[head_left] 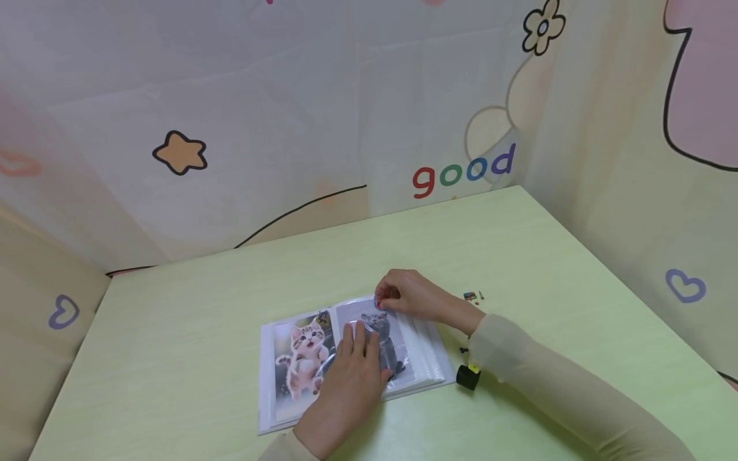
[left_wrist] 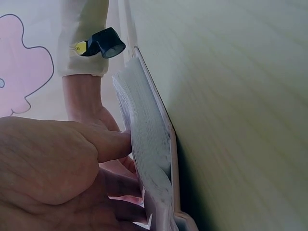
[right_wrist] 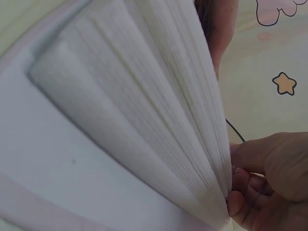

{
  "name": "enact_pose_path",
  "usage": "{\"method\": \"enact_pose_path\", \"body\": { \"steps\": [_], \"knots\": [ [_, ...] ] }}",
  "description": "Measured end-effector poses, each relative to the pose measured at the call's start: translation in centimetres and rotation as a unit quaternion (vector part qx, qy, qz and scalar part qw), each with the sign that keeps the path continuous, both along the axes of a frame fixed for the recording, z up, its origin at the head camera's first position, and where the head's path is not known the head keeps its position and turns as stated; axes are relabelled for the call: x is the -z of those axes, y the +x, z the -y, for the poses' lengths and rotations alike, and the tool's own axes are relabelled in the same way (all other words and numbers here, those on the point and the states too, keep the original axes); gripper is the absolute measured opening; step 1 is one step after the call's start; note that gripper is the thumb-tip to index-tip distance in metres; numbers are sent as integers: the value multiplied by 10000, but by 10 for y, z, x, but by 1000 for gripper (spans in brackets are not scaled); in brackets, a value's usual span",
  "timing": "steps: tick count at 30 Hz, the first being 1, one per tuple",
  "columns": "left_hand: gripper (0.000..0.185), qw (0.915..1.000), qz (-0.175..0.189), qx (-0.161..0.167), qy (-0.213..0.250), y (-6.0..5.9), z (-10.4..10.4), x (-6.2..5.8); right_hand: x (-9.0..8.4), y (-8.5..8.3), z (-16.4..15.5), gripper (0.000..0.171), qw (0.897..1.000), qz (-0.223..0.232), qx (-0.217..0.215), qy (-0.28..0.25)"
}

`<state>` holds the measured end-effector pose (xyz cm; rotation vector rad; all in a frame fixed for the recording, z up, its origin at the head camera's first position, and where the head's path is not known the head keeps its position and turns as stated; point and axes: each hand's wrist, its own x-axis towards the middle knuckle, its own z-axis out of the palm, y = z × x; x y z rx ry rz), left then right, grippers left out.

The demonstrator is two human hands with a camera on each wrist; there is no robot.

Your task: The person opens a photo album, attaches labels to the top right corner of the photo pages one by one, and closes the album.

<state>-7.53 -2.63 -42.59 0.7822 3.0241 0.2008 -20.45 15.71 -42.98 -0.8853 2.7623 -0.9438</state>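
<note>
Album point(head_left: 300, 384) open flat – cat photos, long axis left-right; left hand point(head_left: 352, 378) flat on page, right hand point(head_left: 412, 298) pinching page corner.

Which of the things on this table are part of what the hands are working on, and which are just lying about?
In hand:
- photo album, open on the table
- grey cat photo, pressed by the left hand
- right hand pinching the page's top edge

Lying about:
- kitten photo on the left page
- small black cylinder beside the album
- tiny coloured bits near the right wrist
</note>
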Motion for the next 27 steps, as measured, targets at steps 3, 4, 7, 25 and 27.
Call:
{"method": "enact_pose_path", "body": {
  "steps": [3, 4, 7, 25, 27],
  "knots": [
    [63, 10000, 15, -14, 11, 0, 0, 0, 0, -1, 0, 14, 9999, -81, -15, 106],
    [63, 10000, 22, -20, 7, 0, 0, 0, 0, -1, 0, 15, 9998, -114, -19, 144],
    [63, 10000, 55, -39, -23, -1, -1, 1, 0, -2, 0, 18, 9996, -186, -22, 204],
    [62, 9998, -107, 58, -179, 1, 0, 1, -14, 19, -14, 25, 9945, -973, 387, 9],
    [62, 9997, -101, 69, -205, 1, 1, 0, -17, 30, -16, 36, 9942, -1004, 126, 373]
  ]
}}
